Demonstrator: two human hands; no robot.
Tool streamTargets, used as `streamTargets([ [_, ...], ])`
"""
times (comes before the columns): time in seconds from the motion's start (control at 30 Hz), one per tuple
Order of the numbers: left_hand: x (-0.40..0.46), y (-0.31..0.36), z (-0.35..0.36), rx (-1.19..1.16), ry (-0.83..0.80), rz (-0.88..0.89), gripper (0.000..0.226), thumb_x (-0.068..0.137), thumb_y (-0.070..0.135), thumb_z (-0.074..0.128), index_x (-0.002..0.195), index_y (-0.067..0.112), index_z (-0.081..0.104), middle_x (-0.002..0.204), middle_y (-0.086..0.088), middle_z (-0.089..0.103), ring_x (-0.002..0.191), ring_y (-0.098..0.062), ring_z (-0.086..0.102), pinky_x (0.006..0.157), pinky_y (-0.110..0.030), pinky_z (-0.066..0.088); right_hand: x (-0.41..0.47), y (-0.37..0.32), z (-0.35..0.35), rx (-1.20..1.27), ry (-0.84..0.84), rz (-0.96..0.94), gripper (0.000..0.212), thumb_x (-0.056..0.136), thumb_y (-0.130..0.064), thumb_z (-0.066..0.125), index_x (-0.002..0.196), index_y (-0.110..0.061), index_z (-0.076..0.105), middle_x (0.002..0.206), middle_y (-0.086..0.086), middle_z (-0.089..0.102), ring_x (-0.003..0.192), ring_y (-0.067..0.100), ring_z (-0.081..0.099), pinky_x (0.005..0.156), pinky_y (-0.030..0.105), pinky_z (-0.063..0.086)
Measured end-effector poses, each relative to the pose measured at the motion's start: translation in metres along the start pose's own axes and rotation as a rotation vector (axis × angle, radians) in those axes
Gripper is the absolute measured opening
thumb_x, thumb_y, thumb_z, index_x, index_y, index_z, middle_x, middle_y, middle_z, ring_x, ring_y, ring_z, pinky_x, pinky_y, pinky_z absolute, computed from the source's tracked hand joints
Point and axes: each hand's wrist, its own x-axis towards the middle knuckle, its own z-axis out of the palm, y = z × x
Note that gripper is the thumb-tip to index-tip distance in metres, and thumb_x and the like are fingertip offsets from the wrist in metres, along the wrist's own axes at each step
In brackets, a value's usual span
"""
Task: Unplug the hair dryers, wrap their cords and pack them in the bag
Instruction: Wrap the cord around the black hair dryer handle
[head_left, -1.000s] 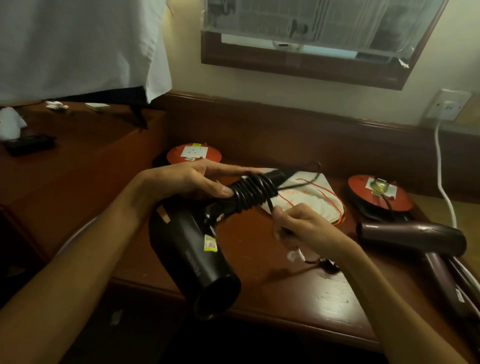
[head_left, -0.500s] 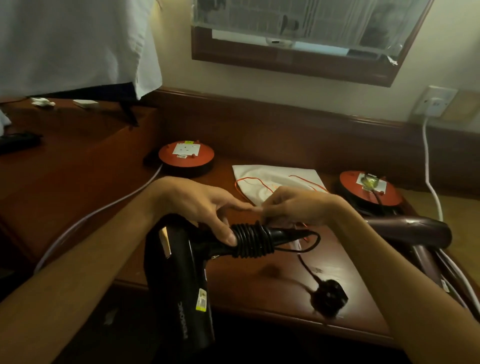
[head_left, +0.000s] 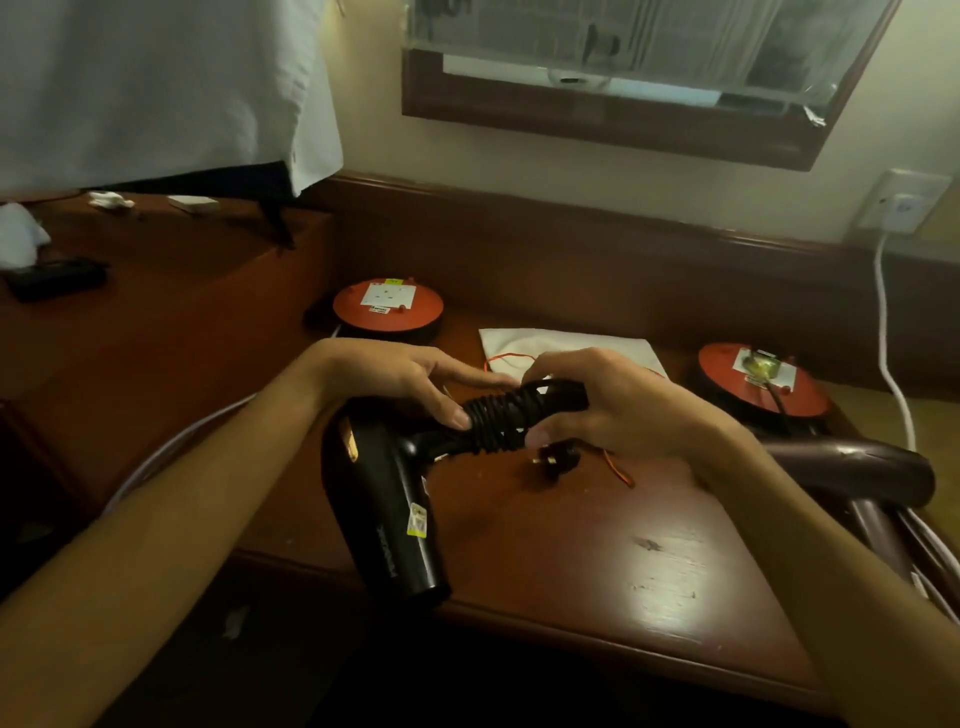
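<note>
**Hands on black dryer — cord nearly wound, packing not begun**

Left hand (head_left: 410, 382): fingers closed on the handle of the black hair dryer (head_left: 387, 514), thumb pinning the coils. Right hand (head_left: 618, 402): clamped around the wound cord (head_left: 498, 421) at the handle's far end.

Progress, judged:
- Black dryer — unplugged; its plug (head_left: 558, 460) hangs free under the right hand; only the tail seems left to tuck.
- Maroon hair dryer (head_left: 852, 467), at 3 o'clock from the hands — lying on the desk (head_left: 597, 551), a cord running into the right reel; apparently untouched.
- Bag (head_left: 566, 345), white with an orange drawstring, flat at 12 o'clock — empty by the look of it.

Count:
- hair dryers: 2
- bag: 1
- red cable reels: 2 — left reel (head_left: 387, 306) at 11 o'clock, right reel (head_left: 761, 379) at 2 o'clock
- wall socket (head_left: 904, 205): 1, white lead plugged in
</note>
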Motion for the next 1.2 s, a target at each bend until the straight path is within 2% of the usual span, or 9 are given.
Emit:
streamTargets([
  [0.1, 0.003, 0.015, 0.003, 0.22, 0.028, -0.056, 0.082, 0.095, 0.014, 0.068, 0.148, 0.059, 0.026, 0.144, 0.006, 0.051, 0.121, -0.023, 0.064, 0.095, -0.032, 0.055, 0.003, 0.006, 0.002, -0.005, 0.034, -0.001, 0.036, 0.082, -0.04, 0.079, 0.115, -0.031, 0.068, 0.099, -0.013, 0.068, 0.088, 0.01, 0.067, 0.078, 0.037, 0.058],
  [0.23, 0.022, 0.024, 0.022, 0.344, 0.115, -0.023, 0.096, 0.088, 0.029, 0.077, 0.16, 0.043, 0.014, 0.117, 0.025, 0.047, 0.103, -0.008, 0.058, 0.083, -0.021, 0.046, 0.005, 0.014, 0.002, 0.017, 0.063, 0.012, 0.029, 0.084, -0.035, 0.079, 0.11, -0.031, 0.069, 0.097, -0.013, 0.069, 0.088, 0.007, 0.066, 0.08, 0.039, 0.059],
  [0.43, 0.061, -0.004, 0.054, 0.679, 0.553, 0.151, 0.08, 0.088, 0.066, 0.063, 0.155, 0.037, 0.03, 0.125, 0.007, 0.062, 0.106, -0.012, 0.061, 0.081, -0.029, 0.046, 0.007, 0.016, 0.014, -0.026, 0.174, 0.145, 0.042, 0.073, -0.043, 0.085, 0.106, -0.023, 0.068, 0.095, -0.006, 0.068, 0.088, 0.011, 0.065, 0.081, 0.042, 0.059],
  [0.57, 0.071, -0.011, 0.059, 0.766, 0.6, 0.164, 0.075, 0.089, 0.071, 0.056, 0.15, 0.036, 0.03, 0.116, 0.003, 0.066, 0.097, -0.015, 0.065, 0.07, -0.026, 0.041, 0.008, 0.017, 0.013, -0.161, 0.193, 0.185, 0.049, 0.069, -0.049, 0.085, 0.107, -0.019, 0.072, 0.099, 0.001, 0.057, 0.091, 0.018, 0.055, 0.079, 0.039, 0.055],
  [0.73, 0.083, -0.02, 0.059, 0.928, 0.61, 0.108, 0.071, 0.088, 0.08, 0.047, 0.138, 0.031, 0.036, 0.103, 0.0, 0.067, 0.09, -0.022, 0.067, 0.073, -0.036, 0.049, 0.005, 0.017, 0.013, -0.339, 0.069, 0.165, 0.057, 0.078, -0.056, 0.075, 0.125, -0.024, 0.069, 0.095, -0.001, 0.047, 0.095, 0.017, 0.04, 0.072, 0.032, 0.039],
  [0.83, 0.086, -0.019, 0.054, 0.97, 0.619, 0.1, 0.074, 0.088, 0.08, 0.045, 0.142, 0.031, 0.033, 0.104, -0.001, 0.066, 0.091, -0.023, 0.068, 0.074, -0.035, 0.048, 0.007, 0.007, 0.014, -0.482, 0.022, 0.184, 0.047, 0.089, -0.05, 0.068, 0.123, -0.018, 0.064, 0.102, 0.002, 0.056, 0.096, 0.019, 0.048, 0.076, 0.033, 0.043],
  [1.0, 0.079, -0.009, 0.04, 0.705, 0.641, 0.053, 0.064, 0.088, 0.078, 0.048, 0.136, 0.036, 0.041, 0.096, 0.009, 0.064, 0.083, -0.017, 0.069, 0.068, -0.037, 0.053, 0.006, -0.008, 0.01, -0.582, 0.127, 0.178, 0.02, 0.1, -0.031, 0.059, 0.109, -0.015, 0.052, 0.09, 0.001, 0.055, 0.075, 0.02, 0.053, 0.061, 0.035, 0.044],
  [1.07, 0.074, -0.005, 0.031, 0.527, 0.622, 0.097, 0.065, 0.085, 0.083, 0.047, 0.129, 0.036, 0.046, 0.092, 0.003, 0.068, 0.075, -0.016, 0.07, 0.068, -0.039, 0.06, 0.006, -0.005, 0.001, -0.399, 0.187, 0.172, 0.012, 0.101, -0.03, 0.056, 0.101, -0.018, 0.054, 0.085, -0.002, 0.059, 0.068, 0.019, 0.059, 0.056, 0.035, 0.05],
  [1.2, 0.067, -0.001, 0.016, 0.316, 0.653, 0.184, 0.059, 0.092, 0.075, 0.048, 0.124, 0.026, 0.051, 0.103, -0.011, 0.07, 0.089, -0.032, 0.073, 0.077, -0.046, 0.059, 0.004, 0.005, -0.008, 0.187, 0.31, 0.131, 0.016, 0.101, -0.026, 0.06, 0.096, -0.012, 0.065, 0.072, 0.011, 0.069, 0.062, 0.029, 0.07, 0.059, 0.036, 0.057],
])
